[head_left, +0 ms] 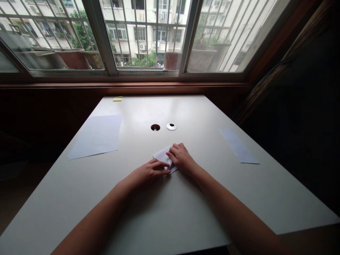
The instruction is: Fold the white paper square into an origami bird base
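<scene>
Near the middle of the white table lies a small folded sheet of white paper (161,154), partly covered by both hands. My left hand (152,168) rests at its near left side, thumb and fingers closed on the near edge. From the right, my right hand (180,157) bends its fingers over the paper's right part and grips it there. A raised fold shows between the two hands. The underside of the paper and some fingertips are hidden.
Flat white sheets (97,136) lie on the left of the table (127,219), and a narrow paper strip (239,146) on the right. Beyond the hands are a round cable hole (155,127) and its metal cover (171,126). Yellow sticky notes (117,98) sit at the far edge, below a barred window.
</scene>
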Available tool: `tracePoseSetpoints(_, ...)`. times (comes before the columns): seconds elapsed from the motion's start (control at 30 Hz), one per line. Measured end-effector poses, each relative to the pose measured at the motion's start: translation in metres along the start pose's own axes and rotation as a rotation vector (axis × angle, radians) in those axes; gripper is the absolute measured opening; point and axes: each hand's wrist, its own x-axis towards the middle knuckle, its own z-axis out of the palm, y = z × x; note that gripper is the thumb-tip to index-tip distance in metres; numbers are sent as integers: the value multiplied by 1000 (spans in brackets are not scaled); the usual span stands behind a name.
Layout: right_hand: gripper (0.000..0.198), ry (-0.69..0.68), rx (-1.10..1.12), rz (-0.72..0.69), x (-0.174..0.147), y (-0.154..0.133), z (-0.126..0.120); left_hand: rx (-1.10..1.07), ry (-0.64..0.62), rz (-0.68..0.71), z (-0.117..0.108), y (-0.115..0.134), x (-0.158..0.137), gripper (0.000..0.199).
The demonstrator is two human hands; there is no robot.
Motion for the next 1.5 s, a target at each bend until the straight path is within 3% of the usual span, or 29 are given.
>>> tracePoseSetpoints(0.2,22,5,-19,-3,-1,-1,-1,6,-1,29,1,-2,0,39)
tracePoseSetpoints(0.5,17,131,-8,0,-4,-2,4,45,-3,10,2,-1,1,40)
tracePoseSetpoints(0.73,21,183,168,32,-3,4,2,155,25,-55,1,0,0,39)
tracePoseSetpoints(1.07,7,145,211,-128,-3,6,-3,187,64,-112,4,0,-2,42)
tracePoseSetpoints(1.5,17,146,255,-212,1,11,6,181,93,-166,4,2,-2,39)
